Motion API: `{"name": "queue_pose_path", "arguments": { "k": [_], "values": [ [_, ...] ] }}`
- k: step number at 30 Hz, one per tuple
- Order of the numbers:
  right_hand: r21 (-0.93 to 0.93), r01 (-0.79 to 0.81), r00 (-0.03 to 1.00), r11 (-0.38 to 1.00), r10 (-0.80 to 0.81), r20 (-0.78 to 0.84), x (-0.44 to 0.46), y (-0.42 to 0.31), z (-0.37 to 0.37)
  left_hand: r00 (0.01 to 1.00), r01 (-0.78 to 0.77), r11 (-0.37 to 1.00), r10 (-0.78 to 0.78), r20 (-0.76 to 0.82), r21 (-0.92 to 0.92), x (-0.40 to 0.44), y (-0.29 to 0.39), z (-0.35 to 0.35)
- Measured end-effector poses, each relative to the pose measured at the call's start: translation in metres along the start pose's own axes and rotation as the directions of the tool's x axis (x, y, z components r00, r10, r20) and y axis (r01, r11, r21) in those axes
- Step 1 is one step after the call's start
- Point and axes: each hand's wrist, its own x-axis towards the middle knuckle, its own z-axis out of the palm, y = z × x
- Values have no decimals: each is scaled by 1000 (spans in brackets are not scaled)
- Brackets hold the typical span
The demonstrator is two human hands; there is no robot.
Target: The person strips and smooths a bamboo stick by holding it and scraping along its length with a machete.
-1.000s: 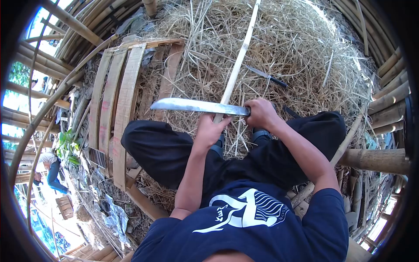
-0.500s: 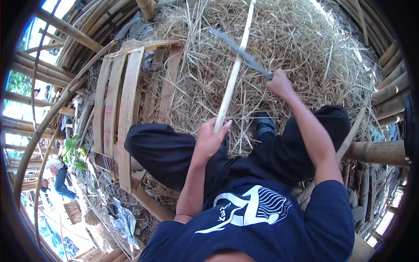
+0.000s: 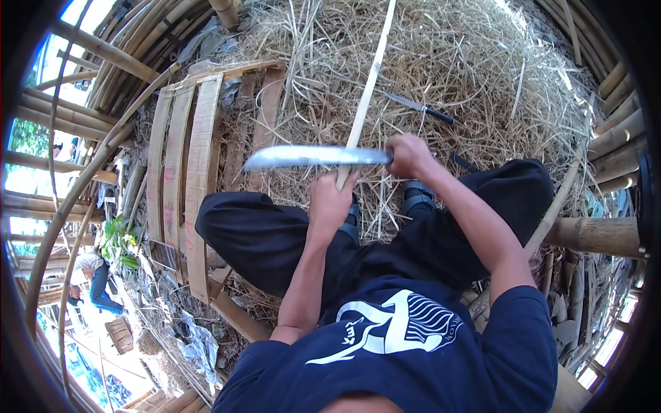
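My left hand [image 3: 330,201] is closed around the lower end of a long pale stick [image 3: 370,82], which points away from me over the straw. In my right hand [image 3: 410,155] is the handle of a large machete [image 3: 310,156]. Its broad blade lies crosswise over the stick, just beyond my left hand, and looks slightly blurred. A smaller knife with a black handle [image 3: 439,115] rests on the straw beyond my right hand.
Loose straw [image 3: 475,76] covers the ground ahead. A wooden slatted frame [image 3: 201,144] lies to the left of my knee. Bamboo poles [image 3: 595,236] stand around the sides. At the far left, a person [image 3: 98,282] is bent over outside.
Half a second ago the machete was farther out along the stick; my right hand has since drawn it back close to my left hand. The small knife shows again.
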Motion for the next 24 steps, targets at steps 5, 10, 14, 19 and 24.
{"name": "queue_pose_path", "arguments": {
  "k": [5, 10, 14, 19, 24],
  "values": [
    [-4, -65, 996, 998, 65, -68, 21, 34, 5, 998, 64, 992, -62, 18, -106, -10, 12, 1],
    [104, -380, 902, 919, 393, -179, 36, 83, -37, 995, 100, 994, -99, 26, -34, -46, 9, 1],
    [263, -320, 941, 910, 338, -27, 26, 65, -27, 985, 165, 974, -154, 83, -152, -25, 1, -4],
    [200, 42, 994, 979, -22, -105, -10, 0, -3, 989, 129, 988, -123, 81, -79, -9, 6, -13],
    [-13, 134, 990, 991, -134, 37, -8, -9, -5, 992, 115, 993, -114, 55, -8, -12, 4, -10]
  ]
}}
